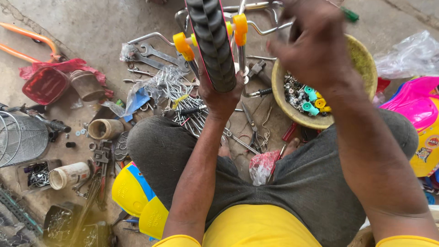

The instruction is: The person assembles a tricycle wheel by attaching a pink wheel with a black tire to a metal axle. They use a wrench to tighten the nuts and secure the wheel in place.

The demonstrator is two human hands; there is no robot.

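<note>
— Head view, from the left: what grips the tyre?
— Left hand (pixel 222 95) clasps the black tyre (pixel 211 41) from below, between the knees.
— And right?
— Right hand (pixel 315 45) is raised above the yellow bowl (pixel 366 61), fingers curled, seemingly around a green-handled tool (pixel 350 15); blurred.

Not much packaging here, mostly plastic bags on the floor: a clear bag (pixel 408 57) crumpled at top right past the yellow bowl, another clear bag (pixel 155 84) with blue inside, left of the wheel over the spanners, and a small red-and-clear bag (pixel 263 165) between the knees. The pink-and-yellow plastic toy part (pixel 423 123) at the right edge has a round colourful sticker (pixel 431 142).
</note>
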